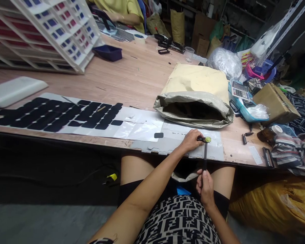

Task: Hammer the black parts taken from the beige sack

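My right hand (206, 187) is wrapped round the black handle of a small hammer (205, 154), which has a yellow-green tip and points away from me over the table edge. Just left of that tip, my left hand (191, 139) pinches a small black piece (200, 138) above a grey-white mat (174, 147). The piece's exact shape is too small to make out. A single black rounded rectangle (158, 135) lies on the white sheet (139, 127) to the left. Farther left, several more black rectangles (58, 113) lie in slanting rows.
Beyond my hands lies an open beige sack (195, 81), its dark mouth facing me. A white plastic basket (66, 34) stands at the far left by a navy tray (108, 52). A calculator (240, 90) and cardboard box (277, 101) are right. Another person's arm (128, 18) shows opposite.
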The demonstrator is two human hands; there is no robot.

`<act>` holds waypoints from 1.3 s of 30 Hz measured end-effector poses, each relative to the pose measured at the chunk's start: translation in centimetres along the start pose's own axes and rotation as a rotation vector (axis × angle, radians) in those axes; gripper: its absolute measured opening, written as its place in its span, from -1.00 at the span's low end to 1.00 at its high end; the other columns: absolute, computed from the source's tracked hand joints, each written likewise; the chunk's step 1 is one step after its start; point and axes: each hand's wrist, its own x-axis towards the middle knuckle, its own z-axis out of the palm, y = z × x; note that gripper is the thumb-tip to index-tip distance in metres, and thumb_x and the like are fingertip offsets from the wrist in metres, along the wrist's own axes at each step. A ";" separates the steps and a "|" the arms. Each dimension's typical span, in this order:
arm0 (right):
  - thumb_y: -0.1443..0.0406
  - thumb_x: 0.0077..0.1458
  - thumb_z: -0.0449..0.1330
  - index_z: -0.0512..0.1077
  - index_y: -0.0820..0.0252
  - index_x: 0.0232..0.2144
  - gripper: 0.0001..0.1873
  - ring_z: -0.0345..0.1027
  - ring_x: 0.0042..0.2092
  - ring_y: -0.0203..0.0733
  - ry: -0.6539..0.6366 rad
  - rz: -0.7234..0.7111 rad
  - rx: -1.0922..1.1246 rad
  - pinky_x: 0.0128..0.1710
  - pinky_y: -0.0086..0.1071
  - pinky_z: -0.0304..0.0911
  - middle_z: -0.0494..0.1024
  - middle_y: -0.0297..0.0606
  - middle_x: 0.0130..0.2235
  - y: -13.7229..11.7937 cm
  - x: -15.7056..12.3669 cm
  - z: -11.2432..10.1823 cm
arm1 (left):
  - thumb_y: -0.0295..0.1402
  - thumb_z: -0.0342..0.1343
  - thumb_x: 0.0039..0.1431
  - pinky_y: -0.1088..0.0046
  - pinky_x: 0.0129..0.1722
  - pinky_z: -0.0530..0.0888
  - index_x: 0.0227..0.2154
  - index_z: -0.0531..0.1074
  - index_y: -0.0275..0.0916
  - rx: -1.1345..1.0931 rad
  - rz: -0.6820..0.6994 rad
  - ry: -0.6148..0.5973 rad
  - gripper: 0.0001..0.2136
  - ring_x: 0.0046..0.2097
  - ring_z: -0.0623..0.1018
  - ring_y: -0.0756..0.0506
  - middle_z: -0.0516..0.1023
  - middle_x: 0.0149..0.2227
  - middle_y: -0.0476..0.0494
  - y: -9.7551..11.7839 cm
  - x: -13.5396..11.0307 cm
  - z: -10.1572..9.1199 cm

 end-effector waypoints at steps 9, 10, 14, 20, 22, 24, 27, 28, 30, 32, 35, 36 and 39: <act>-0.17 0.22 0.04 0.32 0.12 -0.23 -0.51 -0.02 -0.68 -0.46 0.195 -0.028 0.181 -0.76 -0.56 -0.09 0.19 -0.57 -0.57 1.5 1.0 -0.8 | -0.33 0.24 0.12 0.27 -0.05 0.41 -0.30 0.52 -0.19 0.033 0.033 0.019 -0.91 -0.11 0.45 -0.17 0.50 -0.26 -0.09 0.0 -0.1 0.0; -0.17 0.22 0.05 0.32 0.12 -0.23 -0.51 -0.02 -0.68 -0.46 0.191 -0.027 0.194 -0.76 -0.56 -0.09 0.19 -0.57 -0.57 1.6 1.1 -0.8 | -0.30 0.20 0.17 0.27 -0.05 0.40 -0.30 0.52 -0.19 0.018 0.042 0.019 -0.90 -0.12 0.45 -0.17 0.51 -0.27 -0.09 0.2 -0.1 -0.1; -0.19 0.20 0.06 0.31 0.12 -0.24 -0.48 -0.02 -0.68 -0.46 0.185 -0.023 0.220 -0.75 -0.57 -0.12 0.19 -0.57 -0.57 1.8 1.2 -0.7 | -0.22 0.00 0.32 0.31 -0.07 0.40 -0.27 0.49 -0.20 -0.134 0.139 0.057 -0.79 -0.16 0.46 -0.13 0.55 -0.26 -0.10 1.3 -2.1 -1.1; -0.19 0.22 0.03 0.32 0.13 -0.25 -0.48 0.00 -0.68 -0.44 0.180 -0.039 0.176 -0.73 -0.54 -0.10 0.19 -0.55 -0.58 2.1 1.4 -0.9 | -0.12 -0.10 0.37 0.41 -0.23 0.41 -0.13 0.45 -0.18 -0.243 0.174 -0.108 -0.69 -0.31 0.52 -0.07 0.56 -0.32 -0.09 1.7 -11.6 -0.7; -0.19 0.22 0.02 0.31 0.13 -0.25 -0.48 0.00 -0.68 -0.43 0.176 -0.041 0.183 -0.73 -0.53 -0.08 0.19 -0.55 -0.58 2.2 1.5 -0.8 | -0.09 -0.13 0.38 0.42 -0.26 0.40 -0.13 0.44 -0.15 -0.174 0.057 -0.213 -0.67 -0.34 0.53 -0.07 0.55 -0.37 -0.05 0.8 -14.3 0.3; -0.19 0.22 0.02 0.31 0.12 -0.24 -0.49 0.00 -0.68 -0.44 0.170 -0.038 0.198 -0.73 -0.54 -0.08 0.20 -0.55 -0.57 2.3 1.5 -0.8 | -0.07 -0.17 0.39 0.41 -0.27 0.40 -0.10 0.43 -0.12 -0.083 -0.134 -0.279 -0.66 -0.34 0.56 -0.10 0.56 -0.40 -0.03 -0.4 -15.9 1.3; -0.17 0.23 0.03 0.31 0.12 -0.23 -0.51 -0.01 -0.67 -0.45 0.167 -0.048 0.206 -0.72 -0.56 -0.08 0.19 -0.56 -0.56 2.5 1.6 -0.8 | -0.09 -0.12 0.37 0.35 -0.21 0.42 -0.07 0.44 -0.13 0.084 -0.372 -0.366 -0.68 -0.20 0.61 -0.20 0.62 -0.31 -0.12 -2.2 -16.4 2.7; -0.17 0.23 0.03 0.31 0.12 -0.23 -0.51 -0.01 -0.67 -0.45 0.168 -0.052 0.206 -0.73 -0.56 -0.09 0.19 -0.56 -0.56 2.6 1.6 -0.8 | -0.12 -0.07 0.34 0.33 -0.19 0.43 -0.06 0.45 -0.14 0.128 -0.402 -0.403 -0.69 -0.15 0.62 -0.24 0.63 -0.25 -0.17 -2.5 -16.3 2.9; -0.16 0.24 0.03 0.31 0.12 -0.22 -0.52 -0.01 -0.67 -0.45 0.169 -0.054 0.207 -0.73 -0.56 -0.10 0.19 -0.56 -0.56 2.8 1.7 -1.0 | -0.18 0.04 0.27 0.34 -0.20 0.44 -0.04 0.49 -0.15 0.151 -0.382 -0.481 -0.71 -0.12 0.62 -0.26 0.64 -0.22 -0.21 -2.4 -15.9 2.7; -0.16 0.25 0.02 0.32 0.13 -0.22 -0.51 -0.01 -0.67 -0.46 0.165 -0.057 0.198 -0.72 -0.55 -0.09 0.19 -0.56 -0.56 3.0 1.8 -1.2 | -0.22 0.10 0.23 0.40 -0.27 0.42 -0.06 0.54 -0.12 0.067 -0.264 -0.555 -0.73 -0.22 0.62 -0.20 0.64 -0.31 -0.14 -1.3 -15.0 1.6; -0.16 0.25 0.01 0.33 0.14 -0.23 -0.50 0.01 -0.66 -0.46 0.160 -0.074 0.164 -0.70 -0.55 -0.06 0.20 -0.55 -0.56 3.2 1.8 -1.4 | -0.19 0.13 0.24 0.50 -0.35 0.38 -0.10 0.59 -0.11 -0.158 -0.021 -0.591 -0.74 -0.37 0.57 -0.08 0.60 -0.43 -0.02 1.6 -12.3 -1.5; -0.17 0.25 0.01 0.33 0.14 -0.24 -0.50 0.01 -0.66 -0.46 0.160 -0.080 0.152 -0.70 -0.55 -0.06 0.20 -0.55 -0.56 3.3 1.9 -1.5 | -0.17 0.12 0.25 0.51 -0.34 0.39 -0.10 0.59 -0.13 -0.223 0.043 -0.556 -0.73 -0.37 0.56 -0.05 0.61 -0.40 -0.02 2.5 -10.8 -2.7; -0.17 0.25 0.00 0.33 0.14 -0.24 -0.49 0.02 -0.65 -0.45 0.164 -0.090 0.130 -0.69 -0.55 -0.06 0.20 -0.54 -0.56 3.4 2.0 -1.5 | -0.16 0.06 0.29 0.48 -0.27 0.43 -0.20 0.60 -0.21 -0.236 0.077 -0.204 -0.72 -0.32 0.56 -0.05 0.63 -0.32 -0.07 3.5 -4.6 -5.9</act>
